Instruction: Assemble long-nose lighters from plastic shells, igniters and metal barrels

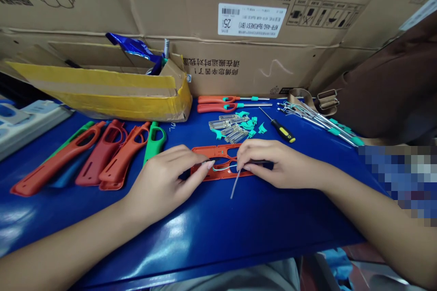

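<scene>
Two orange lighter casing halves (pixel 205 151) lie open side by side on the blue table, partly covered by both hands. A thin pale wire (pixel 221 169) curves across the nearer half. My left hand (pixel 164 173) is over the left end of the casing, thumb and forefinger closed by the wire's end; what they pinch is hidden. My right hand (pixel 269 161) is closed on a thin grey rod (pixel 235 185), which slants down towards me past the casing's edge. Behind the casing lie several clear fuel tanks (pixel 235 134) and small turquoise plastic parts (pixel 261 128).
Two assembled orange lighters (pixel 218 107), a screwdriver (pixel 282 130) and several metal tubes with wires (pixel 341 132) lie behind. Red, orange and green casings (pixel 112 157) lie at left. A yellow-taped box (pixel 136 95) and a power strip (pixel 37 120) stand farther back, before a large carton (pixel 164 0).
</scene>
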Motion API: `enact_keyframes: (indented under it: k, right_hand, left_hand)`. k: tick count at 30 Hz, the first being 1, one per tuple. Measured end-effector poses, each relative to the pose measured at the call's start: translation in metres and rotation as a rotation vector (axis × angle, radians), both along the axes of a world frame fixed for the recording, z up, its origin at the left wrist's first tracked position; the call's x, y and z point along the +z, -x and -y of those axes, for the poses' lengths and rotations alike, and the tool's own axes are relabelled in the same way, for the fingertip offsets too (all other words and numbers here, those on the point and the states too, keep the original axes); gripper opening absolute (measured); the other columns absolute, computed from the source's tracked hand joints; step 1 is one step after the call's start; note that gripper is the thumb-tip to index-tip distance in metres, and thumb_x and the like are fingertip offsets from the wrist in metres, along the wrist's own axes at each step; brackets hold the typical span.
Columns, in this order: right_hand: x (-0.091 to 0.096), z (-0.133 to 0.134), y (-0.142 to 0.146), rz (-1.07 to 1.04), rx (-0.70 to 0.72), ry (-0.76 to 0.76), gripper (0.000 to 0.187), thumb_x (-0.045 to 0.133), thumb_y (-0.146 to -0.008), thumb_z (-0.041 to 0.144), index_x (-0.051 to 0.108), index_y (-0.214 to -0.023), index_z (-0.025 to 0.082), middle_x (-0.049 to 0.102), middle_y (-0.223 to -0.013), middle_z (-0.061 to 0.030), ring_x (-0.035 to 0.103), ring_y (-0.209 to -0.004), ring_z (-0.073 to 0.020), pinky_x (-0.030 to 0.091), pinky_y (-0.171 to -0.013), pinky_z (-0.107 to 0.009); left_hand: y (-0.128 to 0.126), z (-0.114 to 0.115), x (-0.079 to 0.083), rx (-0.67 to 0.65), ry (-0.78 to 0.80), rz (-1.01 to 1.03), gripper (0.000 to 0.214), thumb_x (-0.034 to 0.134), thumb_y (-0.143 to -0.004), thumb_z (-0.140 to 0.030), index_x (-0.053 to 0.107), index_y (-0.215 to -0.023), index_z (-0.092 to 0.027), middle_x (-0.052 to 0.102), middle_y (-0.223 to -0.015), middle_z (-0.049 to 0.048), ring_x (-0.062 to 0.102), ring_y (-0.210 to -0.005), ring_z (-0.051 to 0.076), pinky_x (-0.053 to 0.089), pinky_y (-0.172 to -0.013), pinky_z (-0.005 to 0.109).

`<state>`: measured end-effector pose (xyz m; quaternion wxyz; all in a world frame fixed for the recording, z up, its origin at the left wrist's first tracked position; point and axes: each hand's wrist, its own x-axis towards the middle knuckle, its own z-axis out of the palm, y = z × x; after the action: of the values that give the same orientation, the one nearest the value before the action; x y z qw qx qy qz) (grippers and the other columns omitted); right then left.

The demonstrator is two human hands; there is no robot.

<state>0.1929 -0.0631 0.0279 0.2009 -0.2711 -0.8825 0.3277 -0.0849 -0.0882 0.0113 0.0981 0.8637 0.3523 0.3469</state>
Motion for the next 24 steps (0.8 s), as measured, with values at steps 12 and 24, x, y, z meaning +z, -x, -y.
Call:
enact_keyframes:
  k: [12, 24]
  right_hand:
    - [0.007, 0.001, -0.009, 0.16, 0.048, -0.103, 0.03, 0.055, -0.101, 0.016, 0.068, -0.127, 0.021, 0.072, -0.123, -0.0037, 0.065, -0.115, -0.015, 0.049, -0.103, -0.029]
    - [0.024, 0.001, -0.02, 0.507, -0.132, -0.137, 0.015, 0.058, -0.096, 0.025, 0.069, -0.105, 0.021, 0.071, -0.105, -0.0069, 0.067, -0.091, -0.0226, 0.052, -0.078, -0.036]
  left_hand:
    - [0.002, -0.005, -0.011, -0.052, 0.087, -0.144, 0.02, 0.06, -0.101, -0.029, 0.076, -0.106, -0.018, 0.075, -0.098, 0.0049, 0.066, -0.089, 0.02, 0.054, -0.079, 0.034]
    - [-0.002, 0.009, -0.002, -0.002, 0.103, -0.328, 0.042, 0.065, -0.097, -0.036, 0.063, -0.133, -0.014, 0.071, -0.12, 0.012, 0.067, -0.108, 0.03, 0.057, -0.093, 0.046]
